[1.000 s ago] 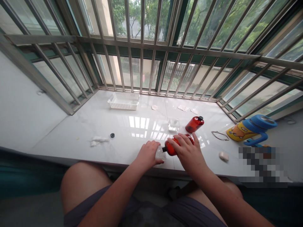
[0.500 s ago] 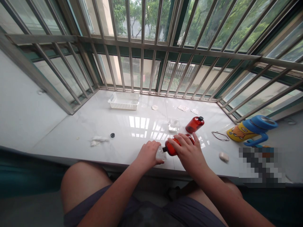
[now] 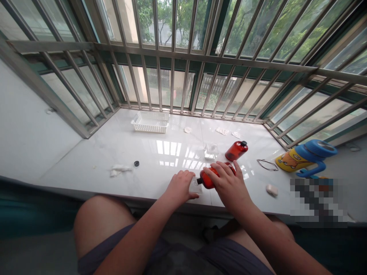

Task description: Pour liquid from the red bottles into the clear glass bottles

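Note:
My right hand point(image 3: 226, 181) is wrapped round a red bottle point(image 3: 207, 180), which is tilted with its black neck pointing left. The neck is at the opening of a small clear container point(image 3: 195, 186) on the white counter. My left hand point(image 3: 181, 186) grips that container from the left, fingers behind and thumb in front. Whether liquid is flowing is too small to tell. Behind my right hand, a second red bottle point(image 3: 236, 151) with a black top leans over or lies on the counter. A clear square box point(image 3: 211, 151) is to its left.
A white basket point(image 3: 150, 128) is near the window bars. On the left lie a black cap point(image 3: 136, 164) and crumpled tissue point(image 3: 119, 170). At right are a looped band point(image 3: 267, 165), a pale block point(image 3: 272, 190) and a blue-yellow flask point(image 3: 295, 158).

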The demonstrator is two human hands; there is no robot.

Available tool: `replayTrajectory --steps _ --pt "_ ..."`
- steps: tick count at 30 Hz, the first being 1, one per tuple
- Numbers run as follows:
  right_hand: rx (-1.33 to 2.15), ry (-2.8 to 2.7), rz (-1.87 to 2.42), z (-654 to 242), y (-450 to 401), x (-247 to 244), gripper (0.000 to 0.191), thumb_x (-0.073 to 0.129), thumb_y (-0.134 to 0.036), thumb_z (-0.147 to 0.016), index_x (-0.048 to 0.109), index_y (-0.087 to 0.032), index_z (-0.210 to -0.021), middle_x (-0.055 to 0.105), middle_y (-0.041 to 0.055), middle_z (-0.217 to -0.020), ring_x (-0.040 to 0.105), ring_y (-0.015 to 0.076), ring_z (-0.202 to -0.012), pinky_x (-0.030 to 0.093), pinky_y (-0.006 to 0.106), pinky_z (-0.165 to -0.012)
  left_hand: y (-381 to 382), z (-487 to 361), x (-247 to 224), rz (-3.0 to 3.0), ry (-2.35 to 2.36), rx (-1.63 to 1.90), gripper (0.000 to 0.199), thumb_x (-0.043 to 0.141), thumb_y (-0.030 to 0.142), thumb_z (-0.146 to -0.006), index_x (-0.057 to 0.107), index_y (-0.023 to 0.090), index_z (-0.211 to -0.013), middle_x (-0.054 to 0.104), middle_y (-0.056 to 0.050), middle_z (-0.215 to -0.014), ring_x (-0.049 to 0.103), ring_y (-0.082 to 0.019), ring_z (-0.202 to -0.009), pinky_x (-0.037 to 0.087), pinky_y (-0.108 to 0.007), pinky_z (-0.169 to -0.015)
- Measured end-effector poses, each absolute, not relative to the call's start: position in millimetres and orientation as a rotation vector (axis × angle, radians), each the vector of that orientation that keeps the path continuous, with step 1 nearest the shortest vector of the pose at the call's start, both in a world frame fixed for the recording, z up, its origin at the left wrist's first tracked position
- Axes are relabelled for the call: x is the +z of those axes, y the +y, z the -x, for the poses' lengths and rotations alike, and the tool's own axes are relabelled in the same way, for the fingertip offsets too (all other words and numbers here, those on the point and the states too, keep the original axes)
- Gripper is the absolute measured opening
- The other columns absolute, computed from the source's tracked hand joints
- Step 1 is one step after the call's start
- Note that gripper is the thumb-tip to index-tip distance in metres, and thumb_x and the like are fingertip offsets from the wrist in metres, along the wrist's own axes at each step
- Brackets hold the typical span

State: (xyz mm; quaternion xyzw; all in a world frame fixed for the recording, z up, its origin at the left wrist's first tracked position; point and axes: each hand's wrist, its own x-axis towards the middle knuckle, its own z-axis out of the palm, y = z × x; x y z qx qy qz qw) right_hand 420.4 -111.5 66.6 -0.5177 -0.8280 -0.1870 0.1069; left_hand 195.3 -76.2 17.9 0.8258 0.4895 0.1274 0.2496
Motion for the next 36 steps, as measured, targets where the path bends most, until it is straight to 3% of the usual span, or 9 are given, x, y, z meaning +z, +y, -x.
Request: replayTrajectory --steps 36 --pt "-0.611 -2.432 1.478 -419.2 -111.5 87.5 0.049 0.062 -0.006 -0.094 0.068 -0.03 -0.136 0.07 0.0085 -0.142 0.056 0.0304 -0.138 0.012 0.061 -0.131 -76.7 -193.8 19.9 -2.225 1.331 0.358 0.077 0.099 0.044 -0.07 0.061 0.024 -0.133 0.07 -0.009 -0.129 0.064 -0.035 -0.12 0.052 -0.046 -0.099"
